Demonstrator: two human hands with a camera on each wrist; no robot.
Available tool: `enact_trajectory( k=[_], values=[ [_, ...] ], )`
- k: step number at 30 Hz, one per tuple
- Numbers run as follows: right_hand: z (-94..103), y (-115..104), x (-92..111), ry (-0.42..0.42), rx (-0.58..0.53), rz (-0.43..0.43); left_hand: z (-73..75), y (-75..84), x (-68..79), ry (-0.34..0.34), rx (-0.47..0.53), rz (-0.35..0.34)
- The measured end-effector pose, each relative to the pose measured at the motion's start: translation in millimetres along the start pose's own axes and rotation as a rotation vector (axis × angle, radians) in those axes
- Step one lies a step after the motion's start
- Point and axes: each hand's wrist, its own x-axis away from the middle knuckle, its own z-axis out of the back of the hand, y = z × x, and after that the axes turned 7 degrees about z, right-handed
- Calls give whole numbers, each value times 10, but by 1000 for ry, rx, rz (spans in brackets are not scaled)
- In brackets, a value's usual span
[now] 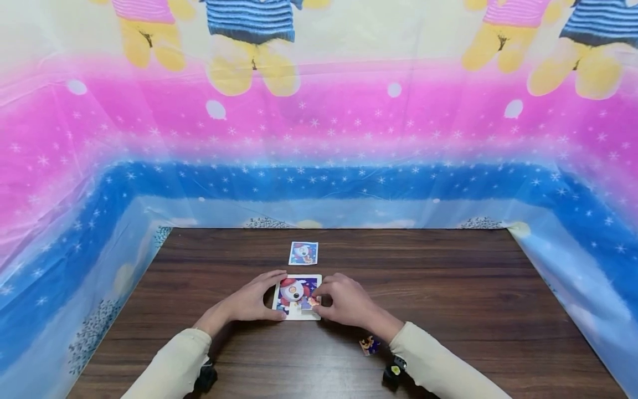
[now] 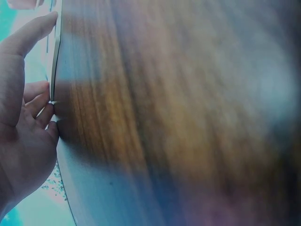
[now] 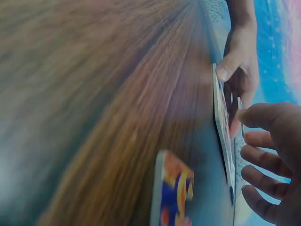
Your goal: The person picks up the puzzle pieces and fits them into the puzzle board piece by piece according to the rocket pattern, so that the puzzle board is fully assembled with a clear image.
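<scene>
A small picture puzzle board (image 1: 298, 317) with a white border lies on the table, showing a white figure with red on a purple ground. My left hand (image 1: 249, 299) grips its left side, thumb at the near corner and fingertips at the far corner. Between thumb and index finger, my right hand (image 1: 349, 302) pinches a puzzle piece (image 3: 239, 104). That piece is held just over the board's near right part, where some pale base shows. In the right wrist view it stands apart from the board's surface. A loose puzzle piece (image 1: 369, 345), orange and dark purple, lies near my right forearm.
Beyond the board lies a flat picture card (image 1: 303, 253) with a similar image. The dark wood table (image 1: 448, 288) ends at a patterned cloth (image 1: 319, 183) hanging along its back and sides.
</scene>
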Motion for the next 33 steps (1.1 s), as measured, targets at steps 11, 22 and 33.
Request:
enact_trajectory(
  k=[11,22,33],
  values=[
    [-94,-109,-162,-42,28,-3,-3,-1,-20,-8,14,-8],
    [-157,-136,-233,-74,15,-29,23,20,-7,-13,17,0],
    [-168,-164,-238,-70,40,-1,17,-5,5,-14,15,-5]
  ],
)
